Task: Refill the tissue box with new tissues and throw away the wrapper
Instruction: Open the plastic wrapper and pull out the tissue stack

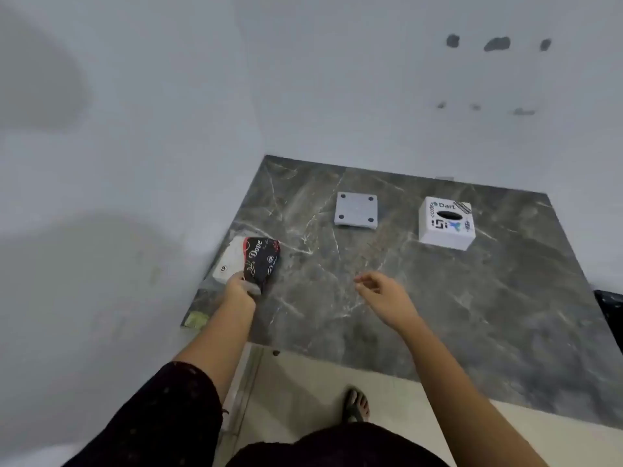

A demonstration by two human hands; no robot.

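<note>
A tissue pack (251, 259) in a black, red and white wrapper marked "Dove" lies at the left edge of the dark marble counter (438, 298). My left hand (240, 287) grips its near end. My right hand (382, 291) hovers open over the middle of the counter, fingers loosely apart and holding nothing. A white cube tissue box (446, 222) with stickers and a dark oval slot on top stands at the far right. Its grey square base plate (355, 209), with a dot at each corner, lies apart from it to the left.
Pale walls close the counter at the back and left. A small green scrap (196, 320) lies at the counter's near left corner. A dark object (610, 310) shows at the right edge. Below the counter's front edge are a light floor and my sandalled foot (357, 404).
</note>
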